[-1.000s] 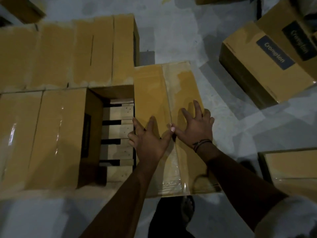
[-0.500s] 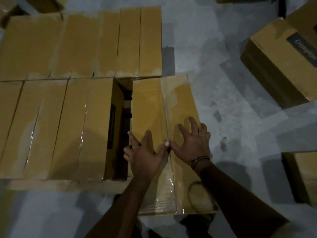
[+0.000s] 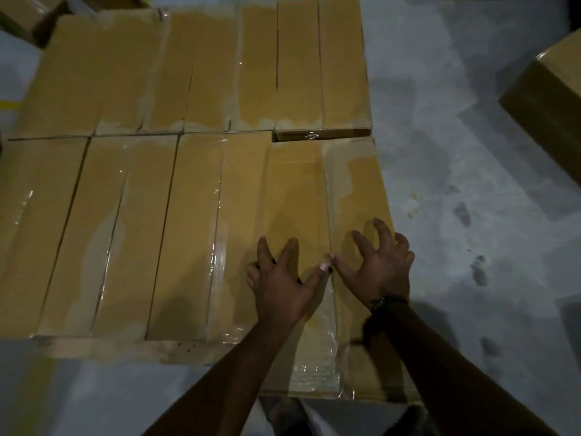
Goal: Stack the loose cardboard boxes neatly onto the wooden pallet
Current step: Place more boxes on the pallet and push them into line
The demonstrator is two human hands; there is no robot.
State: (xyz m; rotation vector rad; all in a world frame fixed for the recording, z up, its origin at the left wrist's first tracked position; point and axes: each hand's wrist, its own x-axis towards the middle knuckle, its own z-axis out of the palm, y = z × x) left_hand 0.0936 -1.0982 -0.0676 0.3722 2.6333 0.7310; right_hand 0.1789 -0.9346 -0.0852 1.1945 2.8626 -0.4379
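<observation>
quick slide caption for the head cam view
Left hand and right hand press on the end box of the near row, overhanging the front edge of the wooden pallet.

Nothing here can be read. The taped tops of the cardboard boxes (image 3: 135, 215) show no legible print, label or number from where I stand, and the box at the right edge (image 3: 547, 99) is too dark to make out any marking.
</observation>
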